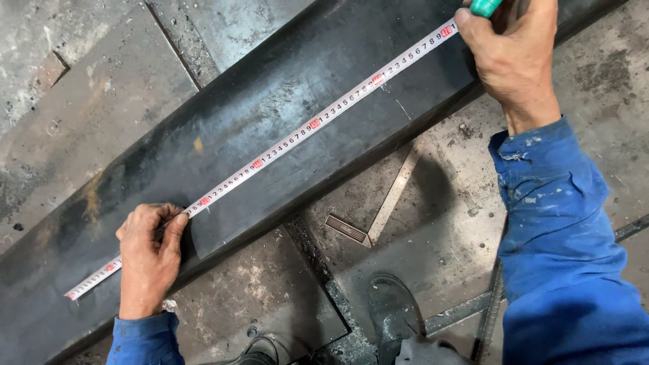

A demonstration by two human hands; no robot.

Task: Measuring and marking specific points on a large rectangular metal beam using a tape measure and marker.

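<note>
A scuffed grey concrete floor (pixel 88 101) carries a long dark steel plate (pixel 223 135) running diagonally. From the head camera, the right hand (pixel 510 57) is cut off at the top edge; its fingers seem closed around a green object (pixel 485 6), perhaps the tape's case. The white measuring tape (pixel 297 135) lies stretched flat along the plate. The left hand (pixel 150 253) presses it down, fingers together, thumb on the tape. A metal square (pixel 385 206) lies on the floor beside a dark shoe (pixel 392 311).
</note>
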